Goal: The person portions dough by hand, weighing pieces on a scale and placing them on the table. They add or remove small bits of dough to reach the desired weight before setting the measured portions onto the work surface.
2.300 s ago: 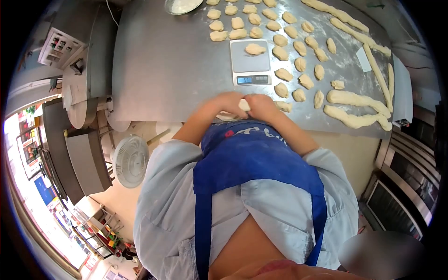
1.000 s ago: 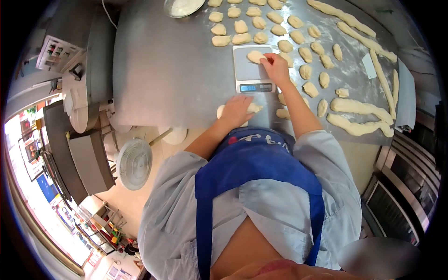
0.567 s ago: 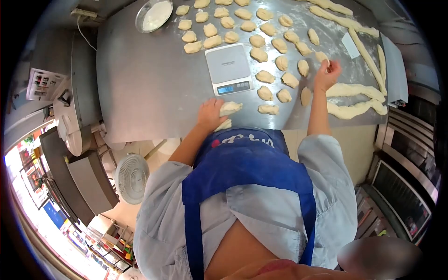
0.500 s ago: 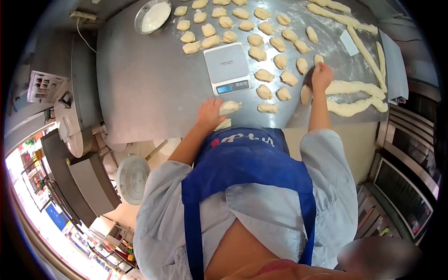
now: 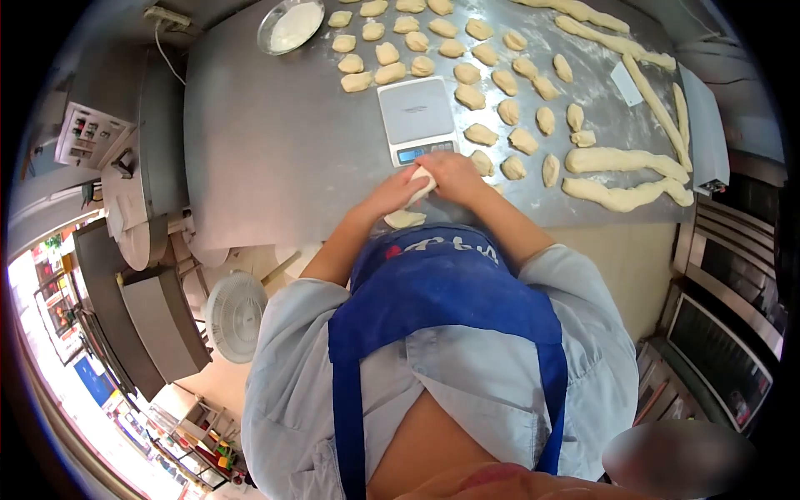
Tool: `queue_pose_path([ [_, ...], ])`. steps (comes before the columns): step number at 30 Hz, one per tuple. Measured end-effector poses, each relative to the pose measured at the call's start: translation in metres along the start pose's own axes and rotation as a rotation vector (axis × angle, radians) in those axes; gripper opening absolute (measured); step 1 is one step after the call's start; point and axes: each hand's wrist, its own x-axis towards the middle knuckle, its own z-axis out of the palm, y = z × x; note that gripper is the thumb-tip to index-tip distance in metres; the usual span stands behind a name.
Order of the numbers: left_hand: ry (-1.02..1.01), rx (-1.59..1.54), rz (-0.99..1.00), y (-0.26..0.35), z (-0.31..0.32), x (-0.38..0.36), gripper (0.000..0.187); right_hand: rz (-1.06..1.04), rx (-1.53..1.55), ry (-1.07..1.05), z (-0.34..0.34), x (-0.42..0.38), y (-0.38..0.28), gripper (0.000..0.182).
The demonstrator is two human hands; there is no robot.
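Both of my hands meet around one dough piece (image 5: 422, 185) just below the digital scale (image 5: 416, 112). My left hand (image 5: 390, 193) wraps its left side, and my right hand (image 5: 451, 177) closes over its right end. Another dough piece (image 5: 405, 219) lies at the table's front edge, below my left hand. The scale's plate holds nothing, and its display is lit. Part of a dough piece (image 5: 481, 163) shows beyond my right hand.
Several dough pieces (image 5: 470, 97) stand in rows on the metal table (image 5: 275, 142). Long dough strips (image 5: 625, 160) lie at the right, near a white card (image 5: 626, 84). A bowl of flour (image 5: 291, 27) sits at the back left.
My right hand has moved left from the dough pieces on the right and joined my left hand at the dough. A small piece now lies above the strips. The view has shifted slightly.
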Motion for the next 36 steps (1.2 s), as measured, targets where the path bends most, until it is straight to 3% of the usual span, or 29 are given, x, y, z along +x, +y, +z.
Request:
queue_pose_path([
  [4, 0.067, 0.174, 0.174, -0.029, -0.02, 0.006, 0.043, 0.14, -0.058, -0.007, -0.002, -0.003, -0.002, 0.027],
  [6, -0.122, 0.195, -0.011, -0.01, -0.026, -0.001, 0.051, 0.113, -0.224, -0.158, -0.012, -0.004, -0.01, 0.016],
  [7, -0.118, 0.191, -0.012, 0.005, -0.026, -0.004, 0.051, 0.109, -0.223, -0.162, -0.01, -0.003, -0.013, 0.016],
  [9, -0.27, 0.382, -0.049, 0.033, -0.021, -0.002, 0.052, -0.09, -0.148, -0.084, -0.006, -0.002, -0.02, 0.009],
  [10, -0.308, 0.316, -0.045, 0.026, -0.017, 0.013, 0.047, -0.092, -0.147, -0.083, -0.005, 0.0, -0.022, 0.009],
  [14, -0.259, 0.456, -0.081, 0.03, -0.004, 0.03, 0.033, -0.045, -0.267, -0.292, -0.019, 0.009, -0.02, 0.008],
  [16, -0.123, 0.816, -0.061, 0.036, 0.005, 0.025, 0.037, -0.012, -0.301, -0.366, -0.024, 0.008, -0.021, 0.009],
  [17, -0.122, 0.815, -0.063, 0.039, 0.007, 0.018, 0.037, 0.01, -0.314, -0.369, -0.024, 0.006, -0.023, 0.009],
  [19, 0.062, 1.159, 0.078, 0.045, 0.008, 0.004, 0.031, 0.022, -0.328, -0.373, -0.022, 0.003, -0.027, 0.009],
  [20, 0.067, 1.158, 0.073, 0.042, 0.004, 0.004, 0.031, 0.047, -0.275, -0.353, -0.017, 0.001, -0.03, 0.009],
  [22, -0.007, 1.403, 0.29, 0.031, -0.004, 0.0, 0.03, 0.071, -0.214, -0.335, -0.017, -0.005, -0.043, 0.009],
  [25, -0.075, 1.384, 0.156, 0.028, -0.011, 0.0, 0.031, 0.062, 0.05, -0.461, -0.047, -0.001, -0.072, 0.02],
  [27, -0.004, 1.31, 0.142, 0.028, -0.002, 0.0, 0.034, -0.049, 0.38, -0.137, -0.064, 0.016, -0.097, 0.042],
  [29, 0.145, 1.176, 0.117, 0.033, 0.009, -0.001, 0.04, 0.142, 0.252, -0.105, -0.077, 0.049, -0.088, 0.061],
  [31, 0.281, 1.049, 0.09, 0.035, 0.013, -0.006, 0.047, 0.217, 0.116, 0.049, -0.064, 0.08, -0.043, 0.057],
  [32, 0.334, 0.938, 0.172, 0.02, 0.009, -0.005, 0.057, 0.219, 0.118, 0.053, -0.048, 0.082, -0.021, 0.057],
  [34, 0.398, 0.961, 0.258, -0.022, -0.002, -0.003, 0.053, -0.034, -0.431, 0.144, -0.016, 0.077, 0.015, 0.055],
  [36, 0.466, 0.976, 0.341, -0.04, -0.01, -0.007, 0.049, -0.152, -0.348, 0.153, -0.007, 0.066, 0.002, 0.054],
])
